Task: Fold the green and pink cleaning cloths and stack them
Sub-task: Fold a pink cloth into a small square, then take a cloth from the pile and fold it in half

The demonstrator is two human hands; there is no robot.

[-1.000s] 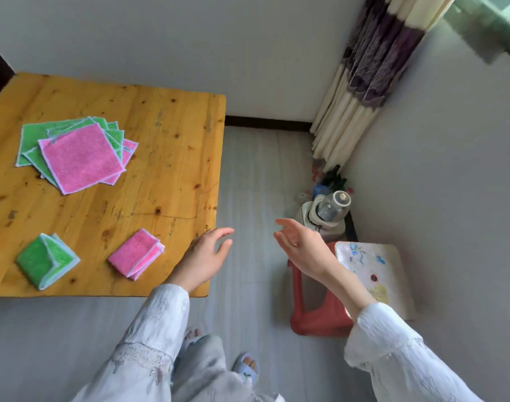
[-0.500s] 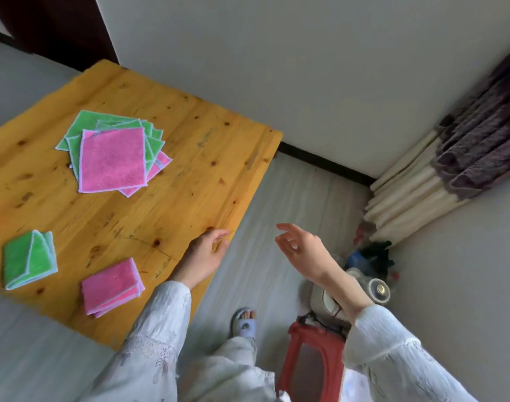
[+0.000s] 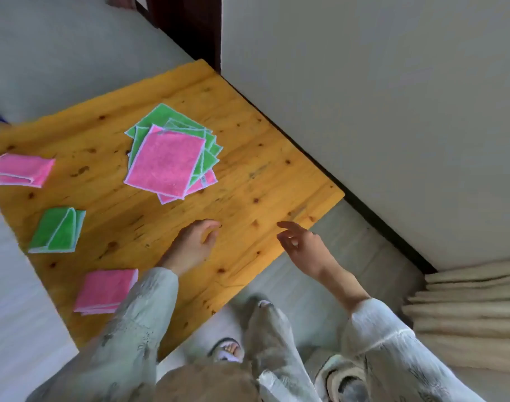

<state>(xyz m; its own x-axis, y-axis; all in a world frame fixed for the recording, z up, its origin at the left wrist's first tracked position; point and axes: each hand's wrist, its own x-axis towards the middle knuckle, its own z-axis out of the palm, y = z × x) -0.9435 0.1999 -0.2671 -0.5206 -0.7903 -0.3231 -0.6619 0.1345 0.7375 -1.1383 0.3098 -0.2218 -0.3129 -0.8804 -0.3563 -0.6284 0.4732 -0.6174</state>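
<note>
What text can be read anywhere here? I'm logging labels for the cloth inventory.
None can be read.
A small white tag on the lower right edge of the unfolded cloth pile is too small and blurred to read.
The folded cloths and the wooden table show no writing.

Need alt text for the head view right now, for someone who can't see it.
Both hands, left hand and right hand, hover open and empty over a wooden table. Beyond them lies a loose pile of unfolded cloths, pink on top; a folded green cloth and two folded pink bundles lie apart.
</note>
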